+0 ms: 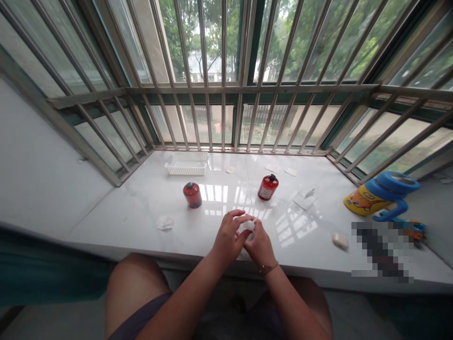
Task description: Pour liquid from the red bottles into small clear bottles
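Observation:
Above the front part of the white ledge, my left hand point(227, 237) and my right hand point(260, 242) meet with bent fingers. Between them is a small white round piece point(249, 225), pinched by the fingers of both hands. Its exact kind is too small to tell, and the fingers cover part of it. A red bottle with a black top point(268, 188) stands just beyond my right hand. Farther left stands a second red bottle point(192, 195), darker toward its bottom. A clear, flat-looking container point(306, 198) lies to the right of my hands.
A white plastic basket point(186, 165) sits near the window bars point(226, 89). Crumpled white tissue point(165, 222) lies at left, with white scraps point(272, 168) at the back. At right are a blue-and-yellow mug point(380, 193), a beige bar point(340, 241) and a blurred dark object point(382, 252).

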The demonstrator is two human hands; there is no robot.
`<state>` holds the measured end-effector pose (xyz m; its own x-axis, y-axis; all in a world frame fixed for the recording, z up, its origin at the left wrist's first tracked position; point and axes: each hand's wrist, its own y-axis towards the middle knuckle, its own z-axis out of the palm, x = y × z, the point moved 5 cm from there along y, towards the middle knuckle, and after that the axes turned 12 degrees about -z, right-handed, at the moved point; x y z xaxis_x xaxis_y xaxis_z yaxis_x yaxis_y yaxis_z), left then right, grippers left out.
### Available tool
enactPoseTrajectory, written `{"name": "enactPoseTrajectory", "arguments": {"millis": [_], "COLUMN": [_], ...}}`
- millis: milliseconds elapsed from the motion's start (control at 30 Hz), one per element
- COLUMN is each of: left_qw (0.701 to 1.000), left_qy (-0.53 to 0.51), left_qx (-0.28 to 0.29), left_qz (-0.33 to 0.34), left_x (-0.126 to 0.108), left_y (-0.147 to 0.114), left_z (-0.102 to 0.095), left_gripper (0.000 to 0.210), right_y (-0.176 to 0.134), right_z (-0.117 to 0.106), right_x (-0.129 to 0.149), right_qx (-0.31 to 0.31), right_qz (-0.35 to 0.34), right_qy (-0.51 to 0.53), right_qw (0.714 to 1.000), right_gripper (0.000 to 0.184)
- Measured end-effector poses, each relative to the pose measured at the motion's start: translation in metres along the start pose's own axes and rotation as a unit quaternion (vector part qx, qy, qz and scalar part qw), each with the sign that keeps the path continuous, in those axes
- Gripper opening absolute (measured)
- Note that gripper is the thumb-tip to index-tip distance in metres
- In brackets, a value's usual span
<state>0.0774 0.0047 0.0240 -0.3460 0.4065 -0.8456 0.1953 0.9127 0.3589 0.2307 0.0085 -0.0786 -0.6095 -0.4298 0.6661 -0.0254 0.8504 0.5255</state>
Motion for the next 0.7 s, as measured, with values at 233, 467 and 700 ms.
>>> {"name": "enactPoseTrajectory", "arguments": {"millis": [233, 467, 700], "left_qw": [0.97, 0.854, 0.859], "left_qy": [0.223, 0.488, 0.481], "left_qx": [-0.071, -0.142, -0.039], "left_qz": [0.061, -0.11, -0.172], "left_x": [0.006, 0.099, 0.167], "left_y": [-0.023, -0.038, -0.047], "left_z": [-0.072, -0.165, -0.181], "left_gripper": [0.04, 0.036, 0.046], "right_y": [0.002, 0.0, 0.001], "right_z": [-0.004, -0.002, -0.003], "right_x": [0.007, 0.005, 0.008], "right_qx": [-0.003, 0.005, -0.001], "right_qz": [-0.007, -0.004, -0.012], "right_qy": [0.019, 0.013, 0.007], "right_qw": [1.0, 1.0, 1.0], "right_gripper": [0.069, 0.069, 0.067]}}
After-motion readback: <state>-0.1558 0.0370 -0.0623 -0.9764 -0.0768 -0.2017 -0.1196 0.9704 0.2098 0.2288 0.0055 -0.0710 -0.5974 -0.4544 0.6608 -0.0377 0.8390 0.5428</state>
